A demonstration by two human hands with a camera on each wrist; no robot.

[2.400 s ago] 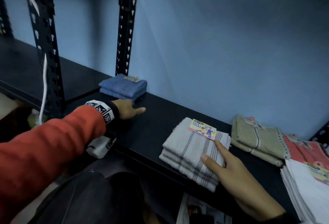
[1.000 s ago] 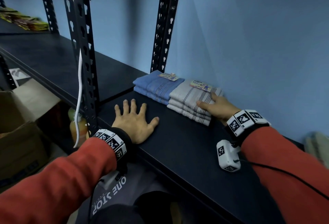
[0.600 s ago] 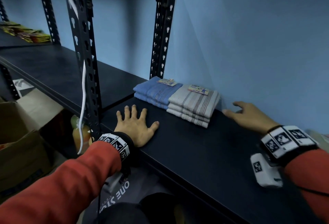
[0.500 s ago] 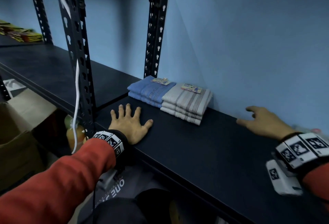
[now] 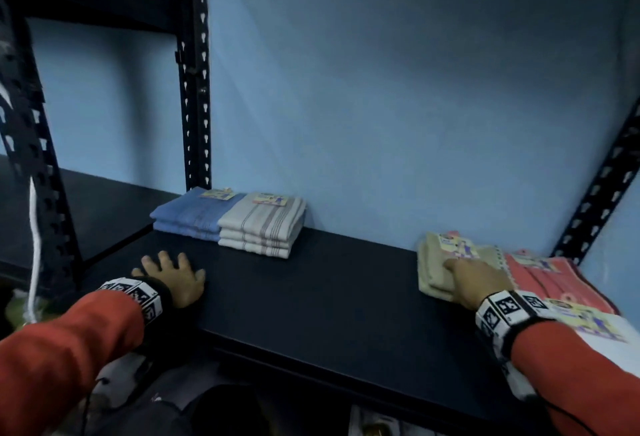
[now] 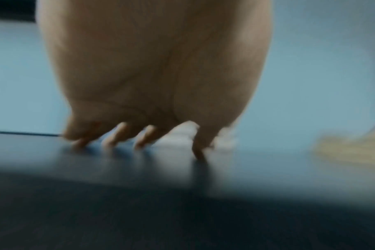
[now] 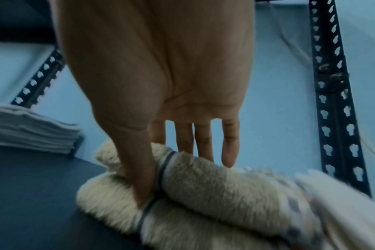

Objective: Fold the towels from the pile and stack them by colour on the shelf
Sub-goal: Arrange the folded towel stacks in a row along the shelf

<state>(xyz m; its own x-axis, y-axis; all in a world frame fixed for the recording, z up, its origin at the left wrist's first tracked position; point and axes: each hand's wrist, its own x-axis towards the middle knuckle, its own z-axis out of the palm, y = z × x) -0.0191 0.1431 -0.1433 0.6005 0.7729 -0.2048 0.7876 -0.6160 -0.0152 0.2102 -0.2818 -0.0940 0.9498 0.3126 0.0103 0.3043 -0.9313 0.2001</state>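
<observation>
Reaching across the shelf (image 5: 339, 300) in the head view, the right hand (image 5: 476, 281) lies on the beige towels (image 5: 437, 271) at the right, just beside the pink towels (image 5: 540, 274); the left hand (image 5: 175, 278) rests flat, fingers spread, at the near left edge. Blue towels (image 5: 188, 215) and grey striped towels (image 5: 263, 224) sit touching at the far left.

From the left wrist, spread fingertips (image 6: 140, 143) press bare shelf.

From the right wrist, the thumb (image 7: 135, 169) digs into the beige stack's near folded edge, fingers straight on top (a pinch, I judge). That edge runs left to right. Best to grip both layers together and slide the stack left, square to the wall, beside the grey stack
</observation>
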